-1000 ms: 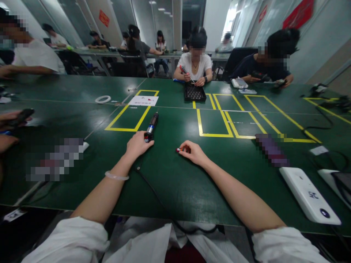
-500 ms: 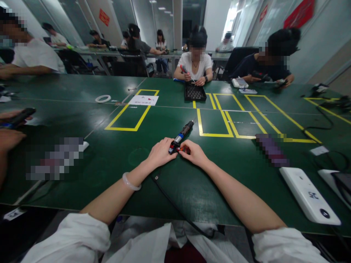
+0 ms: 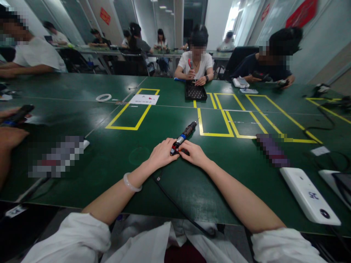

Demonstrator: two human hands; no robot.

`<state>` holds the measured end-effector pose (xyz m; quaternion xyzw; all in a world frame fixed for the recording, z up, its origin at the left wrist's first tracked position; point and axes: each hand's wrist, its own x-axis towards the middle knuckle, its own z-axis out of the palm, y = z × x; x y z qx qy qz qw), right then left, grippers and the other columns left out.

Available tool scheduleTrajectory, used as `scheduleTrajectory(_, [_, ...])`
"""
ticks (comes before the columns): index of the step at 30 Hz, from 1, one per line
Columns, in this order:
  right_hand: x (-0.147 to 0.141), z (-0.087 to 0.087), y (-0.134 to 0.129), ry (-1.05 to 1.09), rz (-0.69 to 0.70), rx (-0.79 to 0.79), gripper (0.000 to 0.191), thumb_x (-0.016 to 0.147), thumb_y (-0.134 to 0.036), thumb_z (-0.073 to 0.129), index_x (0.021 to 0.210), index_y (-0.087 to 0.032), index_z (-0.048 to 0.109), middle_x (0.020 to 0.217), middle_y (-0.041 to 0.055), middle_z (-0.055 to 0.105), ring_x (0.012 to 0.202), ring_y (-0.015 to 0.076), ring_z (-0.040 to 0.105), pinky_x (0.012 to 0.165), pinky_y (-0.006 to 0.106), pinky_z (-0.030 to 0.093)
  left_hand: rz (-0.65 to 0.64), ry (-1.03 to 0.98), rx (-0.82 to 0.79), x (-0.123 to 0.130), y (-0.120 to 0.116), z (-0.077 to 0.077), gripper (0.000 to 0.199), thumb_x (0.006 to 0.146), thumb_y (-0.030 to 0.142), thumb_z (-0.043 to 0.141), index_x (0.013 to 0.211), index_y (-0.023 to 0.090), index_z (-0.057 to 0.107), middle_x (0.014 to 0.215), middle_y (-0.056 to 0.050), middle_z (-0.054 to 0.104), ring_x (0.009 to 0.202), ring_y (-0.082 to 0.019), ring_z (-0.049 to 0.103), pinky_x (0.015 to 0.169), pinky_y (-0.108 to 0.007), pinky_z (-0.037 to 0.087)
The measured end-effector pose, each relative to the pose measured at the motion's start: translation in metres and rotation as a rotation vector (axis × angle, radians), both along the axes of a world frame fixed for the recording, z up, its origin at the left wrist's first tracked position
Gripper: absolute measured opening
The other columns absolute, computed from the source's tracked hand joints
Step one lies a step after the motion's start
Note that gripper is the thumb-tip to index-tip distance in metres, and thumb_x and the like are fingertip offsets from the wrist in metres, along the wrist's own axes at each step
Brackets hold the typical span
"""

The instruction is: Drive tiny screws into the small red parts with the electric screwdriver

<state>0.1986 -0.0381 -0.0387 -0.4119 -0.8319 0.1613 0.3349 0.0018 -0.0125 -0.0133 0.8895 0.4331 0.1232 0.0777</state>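
An electric screwdriver (image 3: 184, 135), black with a blue band and a silver section, lies slanted on the green table with its thin bit pointing away to the right. Its rear end seems uncovered, with small red parts showing. My left hand (image 3: 163, 152) is closed around the left side of that rear end. From the right, my right hand (image 3: 195, 153) pinches at the same end, by the red parts; what exactly its fingertips grip is too small to make out. Below my hands, a black cable (image 3: 175, 204) with a small metal ring at its end runs toward my lap.
A white power bank (image 3: 309, 195) and a phone (image 3: 271, 149) lie to the right. Yellow tape outlines (image 3: 216, 134) mark the table. Another phone (image 3: 59, 155) is at left, near a tape ring (image 3: 103, 98). Opposite, a person works over a black tray (image 3: 195, 98).
The screwdriver and both my hands have shifted very slightly right in view. My grip looks much the same. The person opposite has tilted their red-handled tool more upright.
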Motion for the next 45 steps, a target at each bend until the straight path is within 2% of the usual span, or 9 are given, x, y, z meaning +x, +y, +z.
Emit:
scheduleTrajectory(5, [-0.001,-0.004,0.002,0.003,-0.047,-0.007,0.005,0.09,-0.025,0.057,0.092,-0.022,0.06,0.102,0.0042,0.061,0.086,0.0165,0.058,0.073,0.025,0.043,-0.002,0.005,0.017,0.0,-0.002,-0.001,0.058,0.084,0.045,0.059,0.134,0.021,0.042,0.13,-0.012,0.051,0.113,-0.028,0.055,0.088,-0.039,0.049])
scheduleTrajectory(8, [-0.001,-0.004,0.002,0.009,-0.1,-0.014,0.009,0.09,-0.031,0.058,0.089,-0.021,0.058,0.096,0.0034,0.061,0.08,0.0159,0.057,0.07,0.025,0.042,0.01,0.003,0.031,0.001,-0.003,-0.001,0.056,0.086,0.048,0.056,0.134,0.022,0.043,0.129,-0.012,0.051,0.113,-0.028,0.056,0.088,-0.038,0.049])
scheduleTrajectory(11, [0.0,-0.005,0.003,0.024,-0.095,-0.02,0.013,0.092,-0.034,0.056,0.088,-0.021,0.056,0.093,0.003,0.06,0.078,0.0154,0.056,0.07,0.025,0.041,0.021,0.004,0.048,0.002,-0.004,-0.001,0.053,0.089,0.049,0.052,0.134,0.022,0.043,0.128,-0.012,0.051,0.111,-0.027,0.056,0.087,-0.038,0.049])
scheduleTrajectory(22, [0.008,-0.009,0.006,0.05,-0.107,-0.089,0.009,0.092,-0.027,0.052,0.092,-0.021,0.059,0.084,0.0018,0.059,0.069,0.0143,0.053,0.067,0.025,0.041,0.059,0.073,0.088,-0.003,0.002,0.001,0.054,0.089,0.049,0.054,0.135,0.023,0.044,0.127,-0.012,0.052,0.109,-0.028,0.055,0.088,-0.038,0.044])
scheduleTrajectory(26, [0.009,-0.008,0.006,0.057,-0.101,-0.082,0.01,0.092,-0.024,0.051,0.089,-0.02,0.06,0.083,0.0024,0.059,0.07,0.0145,0.053,0.068,0.026,0.041,0.145,0.117,0.121,-0.014,0.012,0.003,0.053,0.088,0.048,0.055,0.133,0.022,0.046,0.127,-0.013,0.052,0.109,-0.03,0.054,0.088,-0.039,0.044])
scheduleTrajectory(31, [0.01,-0.01,0.007,0.071,-0.106,-0.076,0.013,0.093,-0.025,0.05,0.088,-0.02,0.061,0.082,0.0022,0.06,0.07,0.0143,0.053,0.067,0.025,0.041,0.349,0.169,0.067,-0.047,0.04,0.006,0.057,0.088,0.05,0.053,0.135,0.02,0.046,0.127,-0.014,0.052,0.11,-0.032,0.053,0.09,-0.042,0.044])
scheduleTrajectory(38, [0.01,-0.011,0.008,0.065,-0.107,-0.069,0.013,0.093,-0.025,0.05,0.086,-0.02,0.061,0.082,0.0022,0.06,0.07,0.0144,0.053,0.066,0.025,0.04,0.654,0.167,-0.008,-0.124,0.084,0.002,0.062,0.085,0.054,0.051,0.135,0.018,0.047,0.131,-0.019,0.049,0.116,-0.038,0.051,0.091,-0.048,0.044])
scheduleTrajectory(42, [0.01,-0.01,0.008,0.063,-0.113,-0.071,0.013,0.093,-0.025,0.05,0.086,-0.02,0.061,0.081,0.0022,0.06,0.07,0.0143,0.053,0.066,0.025,0.04,0.778,0.13,-0.03,-0.167,0.099,-0.001,0.064,0.083,0.057,0.053,0.135,0.02,0.047,0.134,-0.023,0.046,0.117,-0.043,0.05,0.089,-0.053,0.043])
scheduleTrajectory(45, [0.01,-0.01,0.008,0.05,-0.117,-0.084,0.013,0.093,-0.025,0.051,0.086,-0.02,0.061,0.081,0.0022,0.061,0.069,0.0142,0.053,0.066,0.025,0.04,0.855,0.121,-0.031,-0.189,0.103,-0.001,0.064,0.083,0.056,0.055,0.135,0.021,0.048,0.136,-0.024,0.044,0.119,-0.044,0.048,0.088,-0.053,0.042])
